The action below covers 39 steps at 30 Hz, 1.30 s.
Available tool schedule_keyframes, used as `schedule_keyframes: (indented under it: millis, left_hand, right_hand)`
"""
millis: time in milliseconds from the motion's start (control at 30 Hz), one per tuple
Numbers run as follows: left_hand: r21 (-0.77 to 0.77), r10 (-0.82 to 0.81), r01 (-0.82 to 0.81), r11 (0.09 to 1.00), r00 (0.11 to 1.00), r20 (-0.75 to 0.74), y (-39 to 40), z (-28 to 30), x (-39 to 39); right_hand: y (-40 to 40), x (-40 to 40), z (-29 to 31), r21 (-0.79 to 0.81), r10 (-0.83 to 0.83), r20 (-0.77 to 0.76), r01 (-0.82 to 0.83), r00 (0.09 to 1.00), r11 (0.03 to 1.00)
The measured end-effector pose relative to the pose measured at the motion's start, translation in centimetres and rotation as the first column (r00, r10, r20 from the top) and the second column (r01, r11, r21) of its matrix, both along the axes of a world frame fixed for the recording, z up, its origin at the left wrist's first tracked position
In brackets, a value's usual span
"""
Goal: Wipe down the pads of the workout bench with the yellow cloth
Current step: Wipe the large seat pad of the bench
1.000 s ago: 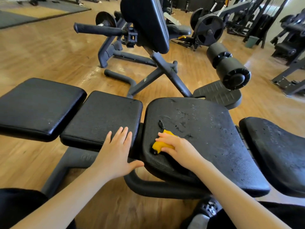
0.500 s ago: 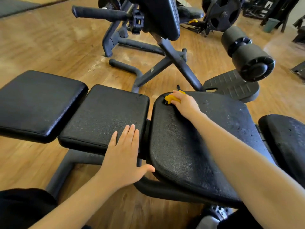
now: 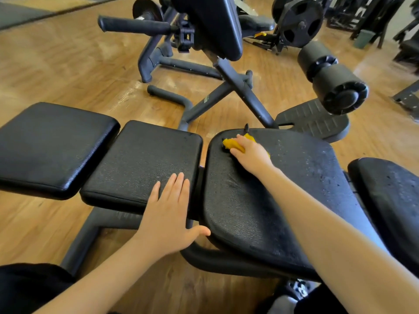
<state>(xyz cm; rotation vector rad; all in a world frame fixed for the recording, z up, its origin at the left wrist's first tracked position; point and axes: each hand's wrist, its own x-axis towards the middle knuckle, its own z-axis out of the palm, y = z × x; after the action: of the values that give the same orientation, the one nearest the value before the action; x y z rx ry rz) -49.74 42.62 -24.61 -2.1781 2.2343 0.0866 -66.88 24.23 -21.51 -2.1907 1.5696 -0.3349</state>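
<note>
Wooden floor [image 3: 68, 71] of a gym lies under the workout bench [image 3: 140, 220], and more black machines stand behind it, among them a foam roller [image 3: 335, 87] and a weight plate [image 3: 297, 21]. Four black pads lie in a row: far left pad [image 3: 49, 146], second pad [image 3: 140, 162], large seat pad [image 3: 283, 196] and right pad [image 3: 390, 200]. On the far left corner of the large seat pad the right hand [image 3: 251, 152] presses the yellow cloth [image 3: 233, 143] down, fingers lying over it and slightly bent; the cloth is bunched and shows mostly at the fingertips. At the near right corner of the second pad the left hand [image 3: 170, 207] rests flat with fingers straight, holding nothing, it seems only for support. I judge that the wiping of the seat pad is in progress, because its right part looks speckled. The next move probably calls for a pull of the cloth back or to the right with even pressure, then the right pad
</note>
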Motion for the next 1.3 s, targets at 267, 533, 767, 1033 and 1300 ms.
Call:
schedule_keyframes:
  millis: [267,533,767,1033,1300]
  left_hand:
    - [0.026,0.021,-0.021,0.999,1.0,0.019,0.3,1.2,-0.6]
    - [0.071,0.005,-0.008,0.997,0.999,0.033,0.2,1.4,-0.6]
    - [0.072,0.002,-0.004,0.997,1.0,0.029,0.5,1.5,-0.7]
    - [0.066,0.022,-0.022,0.998,1.0,0.001,0.4,1.7,-1.1]
    - [0.058,0.026,-0.024,0.998,0.999,-0.034,0.2,1.6,-1.0]
  right_hand:
    - [9.4,-2.7,0.2,0.05,0.103,0.001,-0.103,0.995,0.993]
    - [16.7,-5.1,0.2,0.069,0.189,-0.002,-0.188,0.982,0.98]
    - [18.9,-6.4,0.8,0.09,0.272,-0.044,-0.267,0.961,0.959]
    - [14.9,-5.4,0.2,0.081,0.275,-0.03,-0.272,0.961,0.959]
    - [2.2,-2.7,-1.1,-0.026,0.095,-0.006,-0.095,0.995,0.995]
